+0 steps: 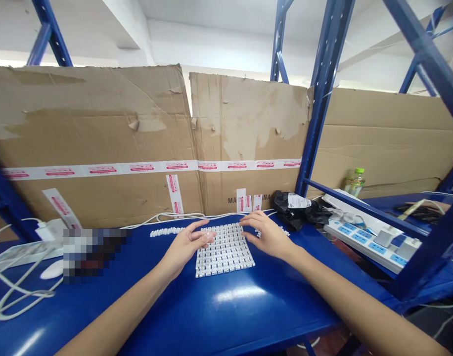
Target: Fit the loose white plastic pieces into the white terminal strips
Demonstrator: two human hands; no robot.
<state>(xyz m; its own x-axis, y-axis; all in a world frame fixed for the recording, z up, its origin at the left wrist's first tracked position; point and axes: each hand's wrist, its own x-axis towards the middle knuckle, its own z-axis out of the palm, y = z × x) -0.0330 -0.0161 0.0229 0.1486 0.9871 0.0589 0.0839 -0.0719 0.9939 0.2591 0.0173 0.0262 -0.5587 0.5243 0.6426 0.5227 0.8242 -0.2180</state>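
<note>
Glossy blue metal tabletop (pixel 226 316), white plastic terminal blocks (pixel 225 249), rough brown cardboard (pixel 100 123)

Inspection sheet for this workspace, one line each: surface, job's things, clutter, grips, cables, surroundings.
Surface: glossy blue steel bench.
Job's things: square mat of linked white plastic blocks; loose white strip behind it.
Clutter: black plastic bag, bottle with green cap, white computer mouse.
Grips: left hand and right hand open, at the mat's top corners.
Cables: white cables at left, another along the back.
Surroundings: taped cardboard sheets, blue steel racking, power strip.
</note>
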